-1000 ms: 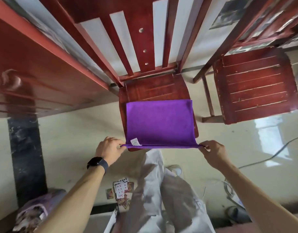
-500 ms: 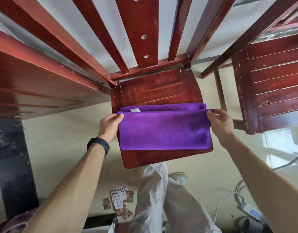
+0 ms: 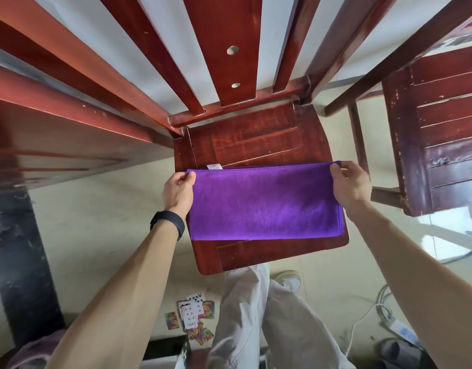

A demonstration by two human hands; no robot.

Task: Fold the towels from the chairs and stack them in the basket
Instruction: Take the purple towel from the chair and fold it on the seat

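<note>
The towel [image 3: 264, 203] is being held folded on the chair [image 3: 256, 139], stretched between the 2 hands. 1 far corner is being pinched by the left hand [image 3: 177, 193], the other by the right hand [image 3: 348, 185]. It looks soft, light and floppy, so it is probably best gripped at the corners.

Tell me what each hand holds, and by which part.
The purple towel: left hand pinches its far left corner, right hand its far right corner.
</note>
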